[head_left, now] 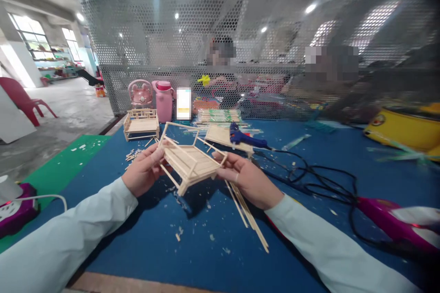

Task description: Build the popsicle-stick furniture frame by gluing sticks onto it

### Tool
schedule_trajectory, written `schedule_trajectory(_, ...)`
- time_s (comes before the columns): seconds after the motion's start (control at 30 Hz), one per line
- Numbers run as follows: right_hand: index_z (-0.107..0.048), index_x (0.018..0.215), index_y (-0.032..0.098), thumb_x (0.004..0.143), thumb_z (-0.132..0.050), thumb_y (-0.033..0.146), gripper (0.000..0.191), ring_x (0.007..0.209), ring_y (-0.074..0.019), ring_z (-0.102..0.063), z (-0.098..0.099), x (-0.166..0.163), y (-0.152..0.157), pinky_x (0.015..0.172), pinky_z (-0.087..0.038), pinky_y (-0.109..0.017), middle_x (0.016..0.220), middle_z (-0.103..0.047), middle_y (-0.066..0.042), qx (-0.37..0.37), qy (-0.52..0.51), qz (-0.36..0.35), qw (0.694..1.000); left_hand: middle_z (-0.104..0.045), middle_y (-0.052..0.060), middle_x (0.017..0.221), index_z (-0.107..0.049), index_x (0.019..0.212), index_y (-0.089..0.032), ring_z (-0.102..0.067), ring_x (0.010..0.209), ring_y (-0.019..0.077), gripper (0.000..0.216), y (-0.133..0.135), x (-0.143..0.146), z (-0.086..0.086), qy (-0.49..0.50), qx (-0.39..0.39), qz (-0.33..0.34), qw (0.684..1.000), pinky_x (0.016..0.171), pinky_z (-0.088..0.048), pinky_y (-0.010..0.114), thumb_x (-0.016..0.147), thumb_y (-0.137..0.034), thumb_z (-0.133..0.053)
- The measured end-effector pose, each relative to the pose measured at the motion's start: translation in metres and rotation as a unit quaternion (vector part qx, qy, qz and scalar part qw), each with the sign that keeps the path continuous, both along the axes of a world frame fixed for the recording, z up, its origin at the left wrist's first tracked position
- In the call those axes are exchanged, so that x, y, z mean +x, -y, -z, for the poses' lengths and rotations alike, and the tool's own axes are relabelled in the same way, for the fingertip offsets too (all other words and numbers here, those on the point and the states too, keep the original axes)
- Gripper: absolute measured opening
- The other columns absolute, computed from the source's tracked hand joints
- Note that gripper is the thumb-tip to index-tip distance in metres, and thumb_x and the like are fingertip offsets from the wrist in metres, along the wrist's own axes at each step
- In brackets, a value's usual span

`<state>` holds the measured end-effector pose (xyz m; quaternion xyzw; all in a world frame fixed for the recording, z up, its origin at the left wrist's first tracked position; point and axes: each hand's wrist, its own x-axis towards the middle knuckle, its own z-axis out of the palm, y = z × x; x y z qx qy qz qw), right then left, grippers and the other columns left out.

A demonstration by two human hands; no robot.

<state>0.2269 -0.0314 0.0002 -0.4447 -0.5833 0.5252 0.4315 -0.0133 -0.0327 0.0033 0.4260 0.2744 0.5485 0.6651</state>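
Above the middle of the blue tabletop [309,165], the left hand [142,171] and right hand [249,181] clamp a stick-built bench frame [187,160]. Loose sticks [247,213] lie beneath; a glue gun [245,138], a finished bench [141,124] and a pink bottle [164,100] stand toward the far edge, before a perforated screen [137,23].

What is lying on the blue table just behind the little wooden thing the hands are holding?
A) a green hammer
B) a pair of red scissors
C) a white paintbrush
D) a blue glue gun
D: a blue glue gun with a black cord lies on the blue table just behind the small stick-built frame, which the left hand and right hand hold between them.
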Motion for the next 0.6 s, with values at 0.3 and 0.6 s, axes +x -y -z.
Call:
schedule_trajectory(0.3,-0.054,0.078,0.019,0.058,-0.072,0.033,0.03,0.061,-0.0107,-0.055,-0.007,-0.005,0.009,0.066,-0.045,-0.028,0.068,-0.057,0.004,0.082,0.056,0.073,0.992,-0.067,0.002,0.077,-0.062,0.098,-0.019,-0.058,0.051,0.0081,0.028,-0.015,-0.001,0.008,-0.095,-0.107,-0.061,0.988,0.048,-0.049,0.019,0.076,-0.036,-0.064)
schedule_trajectory(0.6,-0.059,0.073,0.016,0.054,-0.064,0.014,0.019,0.065,-0.0115,-0.059,-0.012,-0.001,0.015,0.068,-0.046,-0.026,0.068,-0.063,0.001,-0.046,0.131,-0.104,0.985,-0.063,0.001,0.064,-0.065,0.096,-0.015,-0.052,0.045,0.008,0.039,-0.023,-0.009,0.016,-0.266,-0.078,-0.067,0.958,0.043,-0.044,0.019,0.067,-0.041,-0.068)
